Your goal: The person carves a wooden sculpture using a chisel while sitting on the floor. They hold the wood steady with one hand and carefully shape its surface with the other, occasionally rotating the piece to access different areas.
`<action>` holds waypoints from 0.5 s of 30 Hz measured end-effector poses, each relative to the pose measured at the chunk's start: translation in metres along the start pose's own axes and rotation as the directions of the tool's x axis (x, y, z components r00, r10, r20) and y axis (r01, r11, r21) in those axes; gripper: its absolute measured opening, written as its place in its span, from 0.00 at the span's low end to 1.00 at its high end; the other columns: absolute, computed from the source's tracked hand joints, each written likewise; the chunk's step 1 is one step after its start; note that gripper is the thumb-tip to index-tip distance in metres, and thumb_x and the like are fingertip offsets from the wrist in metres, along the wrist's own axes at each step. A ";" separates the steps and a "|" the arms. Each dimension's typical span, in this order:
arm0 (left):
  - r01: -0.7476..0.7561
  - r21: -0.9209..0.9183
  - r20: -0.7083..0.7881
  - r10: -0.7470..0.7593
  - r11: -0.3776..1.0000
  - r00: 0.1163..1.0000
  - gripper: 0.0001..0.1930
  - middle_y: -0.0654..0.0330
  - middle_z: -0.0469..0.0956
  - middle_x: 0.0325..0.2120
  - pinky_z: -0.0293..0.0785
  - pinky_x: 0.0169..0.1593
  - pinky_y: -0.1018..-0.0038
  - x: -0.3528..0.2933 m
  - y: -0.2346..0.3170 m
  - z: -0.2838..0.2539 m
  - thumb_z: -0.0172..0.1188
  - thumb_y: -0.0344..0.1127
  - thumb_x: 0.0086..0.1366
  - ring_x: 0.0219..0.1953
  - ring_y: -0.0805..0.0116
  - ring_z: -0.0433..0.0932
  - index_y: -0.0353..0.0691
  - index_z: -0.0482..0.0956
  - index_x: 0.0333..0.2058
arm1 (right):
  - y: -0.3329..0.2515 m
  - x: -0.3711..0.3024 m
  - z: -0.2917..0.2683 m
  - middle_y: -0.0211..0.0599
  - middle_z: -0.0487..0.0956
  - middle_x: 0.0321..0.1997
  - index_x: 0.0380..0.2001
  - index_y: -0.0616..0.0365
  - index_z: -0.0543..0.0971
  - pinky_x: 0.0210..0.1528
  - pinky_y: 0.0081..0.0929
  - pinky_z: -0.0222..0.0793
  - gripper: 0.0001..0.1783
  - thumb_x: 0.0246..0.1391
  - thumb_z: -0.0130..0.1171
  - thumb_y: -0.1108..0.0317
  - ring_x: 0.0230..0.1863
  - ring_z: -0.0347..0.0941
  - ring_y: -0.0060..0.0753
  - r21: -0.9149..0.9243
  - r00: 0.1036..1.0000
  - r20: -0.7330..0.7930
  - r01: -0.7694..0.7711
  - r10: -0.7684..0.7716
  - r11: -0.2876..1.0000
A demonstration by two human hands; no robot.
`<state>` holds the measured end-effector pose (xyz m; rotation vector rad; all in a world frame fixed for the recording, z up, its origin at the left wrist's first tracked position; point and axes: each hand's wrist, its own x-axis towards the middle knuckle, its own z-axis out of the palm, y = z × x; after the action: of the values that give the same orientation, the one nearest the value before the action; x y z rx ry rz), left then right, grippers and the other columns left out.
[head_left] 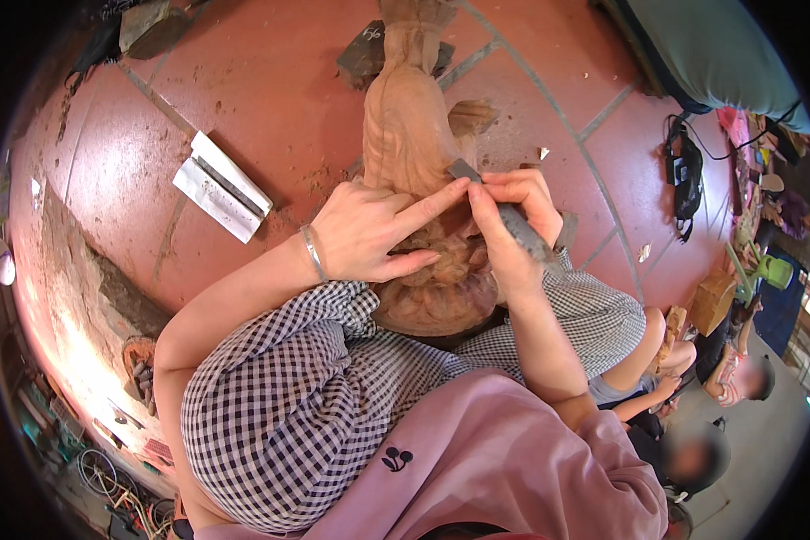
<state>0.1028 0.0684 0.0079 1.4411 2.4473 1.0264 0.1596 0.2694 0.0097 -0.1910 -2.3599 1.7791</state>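
Carved wooden-looking figure (409,121) lies lengthwise before you, near end between your knees. Right hand (511,261): thumb and fingers gripping the grey tool (526,234), flat tip against the carving. Left hand (364,229): fingers spread, not gripping, index fingertip at the tool's front. Judgement: let that finger steer, use short, light strokes, and brace your left palm against the figure.
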 end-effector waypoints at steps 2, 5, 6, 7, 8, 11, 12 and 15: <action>-0.014 -0.010 -0.005 0.014 1.000 1.000 0.44 0.60 0.75 0.18 0.71 0.22 0.70 0.001 -0.001 0.000 0.66 0.49 0.51 0.18 0.64 0.76 0.40 0.62 0.66 | 0.002 -0.001 -0.003 0.39 0.77 0.37 0.28 0.63 0.79 0.39 0.22 0.70 0.07 0.49 0.68 0.75 0.37 0.75 0.27 -0.039 0.999 0.021 0.040 -0.039 0.998; 0.014 -0.010 0.069 -0.014 1.000 0.998 0.44 0.60 0.75 0.18 0.71 0.21 0.69 0.004 0.001 -0.006 0.66 0.49 0.51 0.18 0.64 0.76 0.41 0.62 0.66 | 0.002 0.003 -0.006 0.40 0.78 0.35 0.28 0.63 0.79 0.38 0.22 0.71 0.07 0.48 0.69 0.75 0.37 0.76 0.27 -0.011 0.999 0.025 0.026 -0.026 1.000; 0.028 -0.021 0.066 -0.027 0.999 0.997 0.44 0.60 0.75 0.18 0.70 0.21 0.69 0.006 0.003 -0.007 0.66 0.49 0.51 0.18 0.64 0.76 0.42 0.62 0.66 | -0.004 0.007 -0.005 0.40 0.78 0.35 0.28 0.63 0.80 0.38 0.22 0.71 0.07 0.48 0.69 0.76 0.37 0.76 0.27 -0.021 1.000 0.012 0.027 -0.027 0.999; 0.030 -0.027 0.056 -0.028 0.999 0.998 0.44 0.61 0.75 0.18 0.70 0.21 0.69 0.007 0.003 -0.006 0.66 0.49 0.51 0.18 0.64 0.76 0.42 0.62 0.66 | -0.006 0.009 -0.005 0.41 0.78 0.35 0.28 0.63 0.80 0.38 0.23 0.71 0.07 0.48 0.69 0.76 0.37 0.76 0.28 -0.031 1.000 -0.001 0.027 -0.027 0.999; 0.030 -0.033 0.045 -0.029 0.999 0.999 0.43 0.61 0.75 0.18 0.70 0.21 0.69 0.008 0.004 -0.006 0.66 0.49 0.51 0.18 0.64 0.76 0.42 0.63 0.66 | -0.005 0.007 -0.004 0.41 0.78 0.35 0.28 0.63 0.80 0.38 0.23 0.71 0.07 0.48 0.70 0.76 0.37 0.76 0.27 -0.028 1.000 -0.003 0.023 -0.023 0.999; 0.021 -0.020 0.061 -0.020 1.000 0.998 0.43 0.61 0.75 0.18 0.70 0.21 0.69 0.005 0.001 -0.002 0.66 0.50 0.52 0.18 0.65 0.76 0.43 0.63 0.66 | 0.003 0.002 -0.007 0.40 0.78 0.35 0.28 0.63 0.80 0.38 0.23 0.72 0.07 0.47 0.70 0.76 0.37 0.76 0.27 -0.008 1.000 0.010 -0.003 0.004 1.000; 0.035 -0.004 0.113 -0.034 0.999 0.993 0.43 0.61 0.75 0.17 0.70 0.20 0.69 0.002 -0.003 -0.002 0.66 0.50 0.52 0.17 0.65 0.76 0.44 0.63 0.66 | 0.007 0.001 -0.009 0.40 0.78 0.34 0.28 0.64 0.80 0.38 0.23 0.72 0.06 0.47 0.70 0.76 0.37 0.76 0.27 0.007 0.999 0.026 -0.021 0.021 1.000; 0.051 -0.001 0.074 -0.050 0.999 0.996 0.42 0.61 0.75 0.17 0.69 0.20 0.70 -0.002 -0.005 0.006 0.66 0.52 0.52 0.16 0.65 0.75 0.45 0.64 0.65 | 0.004 0.006 -0.009 0.40 0.79 0.34 0.28 0.64 0.81 0.39 0.23 0.72 0.06 0.48 0.69 0.76 0.37 0.77 0.27 0.015 1.000 0.023 -0.010 0.010 1.000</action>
<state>0.1028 0.0679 -0.0004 1.3830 2.4160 0.9487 0.1557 0.2800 0.0090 -0.1815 -2.3648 1.8131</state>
